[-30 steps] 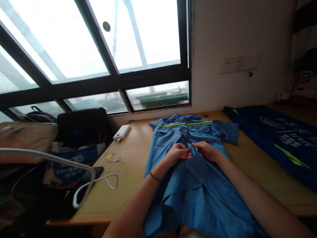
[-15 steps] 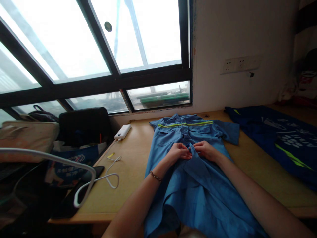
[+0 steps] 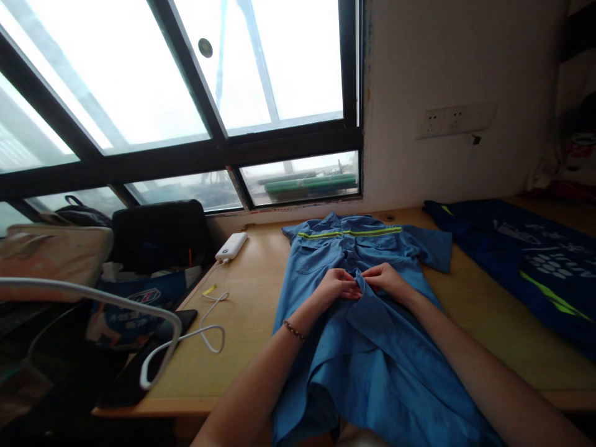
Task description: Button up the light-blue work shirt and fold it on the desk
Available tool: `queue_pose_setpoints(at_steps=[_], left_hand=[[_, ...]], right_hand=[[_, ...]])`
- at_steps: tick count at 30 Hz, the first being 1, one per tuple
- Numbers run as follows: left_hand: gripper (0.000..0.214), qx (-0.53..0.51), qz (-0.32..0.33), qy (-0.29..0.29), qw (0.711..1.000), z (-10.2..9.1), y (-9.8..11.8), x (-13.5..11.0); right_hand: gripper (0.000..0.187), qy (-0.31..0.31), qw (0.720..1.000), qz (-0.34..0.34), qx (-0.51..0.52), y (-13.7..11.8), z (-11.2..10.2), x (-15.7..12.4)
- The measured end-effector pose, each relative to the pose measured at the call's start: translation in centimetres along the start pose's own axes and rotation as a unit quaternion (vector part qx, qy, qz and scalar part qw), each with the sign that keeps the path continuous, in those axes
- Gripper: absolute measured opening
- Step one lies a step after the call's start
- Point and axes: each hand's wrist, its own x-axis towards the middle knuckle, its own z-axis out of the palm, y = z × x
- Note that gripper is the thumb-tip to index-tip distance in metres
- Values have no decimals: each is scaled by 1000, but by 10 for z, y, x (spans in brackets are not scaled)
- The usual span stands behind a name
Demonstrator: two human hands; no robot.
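A blue short-sleeved work shirt (image 3: 307, 264) with a yellow reflective stripe across the chest lies front up, its collar toward the window and its hem hanging over the near edge. My left hand (image 3: 339, 285) pinches the shirt's front opening around the middle, fingers closed. Close beside it, my right hand (image 3: 385, 279) grips the opposite front edge, also closed. Between the two hands the cloth is lifted into a small peak. Any button there is hidden by my fingers.
The shirt rests on a wooden table (image 3: 251, 310). To the left lie a white power bank (image 3: 231, 246) and its white cable (image 3: 212, 327). A dark blue garment (image 3: 507, 261) is on the right. Bags (image 3: 51, 264) and a dark chair back (image 3: 158, 236) stand left of the table.
Both hands keep their hold on the shirt front, with only slight finger movement. The view has shifted very slightly.
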Motion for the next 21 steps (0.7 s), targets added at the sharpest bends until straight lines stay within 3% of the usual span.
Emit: queue_pose_setpoints(at_steps=[5, 12, 21], left_hand=[[23, -1, 2, 25, 1000, 6, 2, -1], [20, 10, 3, 63, 998, 9, -1, 0], [21, 5, -1, 96, 995, 8, -4, 2]], right_hand=[[27, 7, 999, -13, -37, -1, 1, 1], [17, 23, 985, -97, -138, -1, 9, -1], [19, -1, 979, -94, -180, 8, 8, 4]])
